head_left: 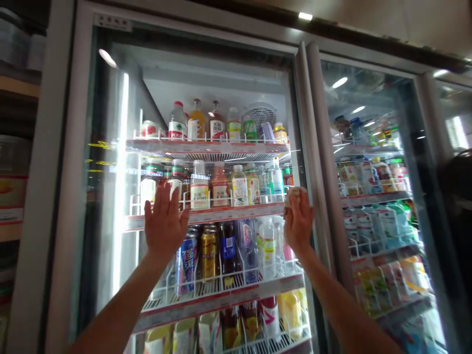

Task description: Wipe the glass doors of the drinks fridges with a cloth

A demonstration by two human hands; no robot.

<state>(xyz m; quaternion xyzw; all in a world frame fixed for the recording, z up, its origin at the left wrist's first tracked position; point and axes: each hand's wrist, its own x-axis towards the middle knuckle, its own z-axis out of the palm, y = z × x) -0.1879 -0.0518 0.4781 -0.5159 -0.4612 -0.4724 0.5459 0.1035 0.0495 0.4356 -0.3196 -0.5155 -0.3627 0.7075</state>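
At glass, left hand, right holding cloth

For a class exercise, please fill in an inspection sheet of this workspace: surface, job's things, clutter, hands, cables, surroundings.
Surface: upright glass door, with light reflections on it.
Job's things: pale cloth at the right hand; exact material unclear.
Clutter: bottles and cans on wire shelves behind the glass.
Hands: left open, fingers up, before the glass, contact unclear; right holding the cloth.
Cables: nothing seen.
Surroundings: another stocked fridge to the right; goods at the left edge, blurred.
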